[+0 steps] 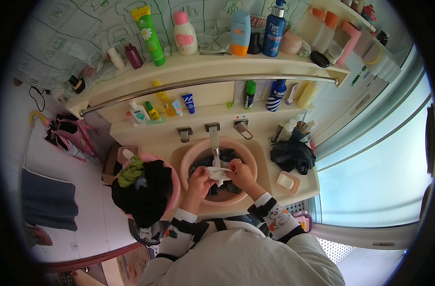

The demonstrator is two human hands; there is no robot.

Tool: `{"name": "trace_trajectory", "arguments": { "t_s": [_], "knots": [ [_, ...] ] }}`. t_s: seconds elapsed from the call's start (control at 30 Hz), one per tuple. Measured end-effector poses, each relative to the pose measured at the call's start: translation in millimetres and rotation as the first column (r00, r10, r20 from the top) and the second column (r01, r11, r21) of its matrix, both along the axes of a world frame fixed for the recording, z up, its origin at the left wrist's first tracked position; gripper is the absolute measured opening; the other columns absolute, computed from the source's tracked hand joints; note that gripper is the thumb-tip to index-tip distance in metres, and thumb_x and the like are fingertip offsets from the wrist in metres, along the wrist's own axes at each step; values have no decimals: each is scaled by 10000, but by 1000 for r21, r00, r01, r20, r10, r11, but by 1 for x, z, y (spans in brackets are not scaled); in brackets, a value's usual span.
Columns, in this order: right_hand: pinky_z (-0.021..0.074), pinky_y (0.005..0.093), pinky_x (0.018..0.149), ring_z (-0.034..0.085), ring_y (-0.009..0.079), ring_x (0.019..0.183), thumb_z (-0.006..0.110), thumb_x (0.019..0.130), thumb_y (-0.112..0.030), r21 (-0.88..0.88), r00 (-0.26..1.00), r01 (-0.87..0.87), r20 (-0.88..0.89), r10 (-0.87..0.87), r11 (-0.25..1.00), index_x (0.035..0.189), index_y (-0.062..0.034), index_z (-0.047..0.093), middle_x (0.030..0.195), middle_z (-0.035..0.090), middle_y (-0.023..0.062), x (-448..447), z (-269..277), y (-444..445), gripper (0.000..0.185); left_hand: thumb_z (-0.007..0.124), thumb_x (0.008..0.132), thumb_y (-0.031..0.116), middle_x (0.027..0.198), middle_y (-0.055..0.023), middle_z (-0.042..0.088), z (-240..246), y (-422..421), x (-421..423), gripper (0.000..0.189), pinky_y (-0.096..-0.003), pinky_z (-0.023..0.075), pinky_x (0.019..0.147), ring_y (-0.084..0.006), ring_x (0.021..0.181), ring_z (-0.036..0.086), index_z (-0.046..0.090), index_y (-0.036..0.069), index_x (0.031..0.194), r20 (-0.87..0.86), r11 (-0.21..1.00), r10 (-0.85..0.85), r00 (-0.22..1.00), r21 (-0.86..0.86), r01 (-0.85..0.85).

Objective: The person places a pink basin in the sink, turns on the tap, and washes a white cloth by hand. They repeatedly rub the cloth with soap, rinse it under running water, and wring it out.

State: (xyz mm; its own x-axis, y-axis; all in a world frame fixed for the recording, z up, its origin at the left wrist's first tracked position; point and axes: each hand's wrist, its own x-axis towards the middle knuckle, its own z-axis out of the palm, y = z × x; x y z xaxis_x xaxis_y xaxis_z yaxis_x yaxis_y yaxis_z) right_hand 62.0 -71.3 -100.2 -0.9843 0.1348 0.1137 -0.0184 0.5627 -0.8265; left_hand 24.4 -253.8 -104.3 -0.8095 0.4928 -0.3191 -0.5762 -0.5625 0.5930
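Note:
My left hand [200, 181] and my right hand [243, 176] hold a small white cloth [218, 173] between them, pinched at both ends. It is stretched just below the faucet spout [214, 139], from which water runs. Under the hands, a pink plastic basin [251, 150] sits in the sink, with dark clothes [229, 155] in water. What kind of garment the white cloth is, I cannot tell.
Left of the sink, a pink basin [175, 186] is heaped with black clothes [142, 196] and a green cloth [131, 173]. On the right lie a soap dish [288, 182] with white soap and a black cloth or bag [293, 156]. A metal rail [210, 82] crosses below a shelf of bottles.

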Motion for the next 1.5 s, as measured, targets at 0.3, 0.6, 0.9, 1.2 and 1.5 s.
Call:
{"name": "trace_trajectory", "arguments": {
  "t_s": [0.3, 0.6, 0.9, 1.2, 1.5],
  "knots": [
    [359, 210, 406, 518, 97, 510, 621, 799, -125, -855, 878, 204, 375, 297, 476, 840, -29, 600, 661, 556, 34, 5, 25, 2, 107, 591, 827, 146, 858, -55, 570, 4, -6, 3, 184, -263, 459, 693, -123, 773, 548, 513, 24, 941, -442, 773, -328, 835, -634, -32],
    [419, 311, 516, 539, 190, 573, 647, 708, -110, -244, 967, 135, 243, -74, 960, 886, -24, 593, 715, 584, 66, 18, -10, -27, 205, 525, 822, 114, 962, -82, 605, -4, -22, -10, 231, -318, 481, 737, -210, 876, 583, 555, 32, 1036, 99, 964, -229, 968, -117, 240],
    [380, 284, 389, 529, 203, 469, 505, 770, -25, -522, 927, 166, 371, 47, 837, 913, -20, 512, 628, 516, 78, 22, -1, -23, 143, 563, 856, 159, 958, -39, 590, 1, -6, -1, 171, -263, 454, 735, -136, 851, 567, 547, 62, 996, -165, 973, -230, 959, -58, 223],
    [246, 204, 351, 324, 91, 419, 468, 788, -130, -965, 668, 211, 27, 744, -155, 947, -70, 501, 621, 434, 13, 25, 6, -4, 174, 559, 860, 360, 866, -12, 606, -35, 24, -5, 271, -243, 458, 622, -114, 771, 583, 571, 102, 941, -121, 974, -135, 983, -201, 108],
    [291, 262, 399, 357, 109, 420, 476, 866, -331, -962, 759, 239, 270, 593, 132, 887, -94, 509, 667, 513, 30, 11, 3, 11, 240, 484, 897, 366, 970, -53, 611, -15, 28, 18, 346, -353, 497, 745, -185, 886, 595, 556, 66, 1056, -93, 952, -65, 994, -303, 34]
  ]
}}
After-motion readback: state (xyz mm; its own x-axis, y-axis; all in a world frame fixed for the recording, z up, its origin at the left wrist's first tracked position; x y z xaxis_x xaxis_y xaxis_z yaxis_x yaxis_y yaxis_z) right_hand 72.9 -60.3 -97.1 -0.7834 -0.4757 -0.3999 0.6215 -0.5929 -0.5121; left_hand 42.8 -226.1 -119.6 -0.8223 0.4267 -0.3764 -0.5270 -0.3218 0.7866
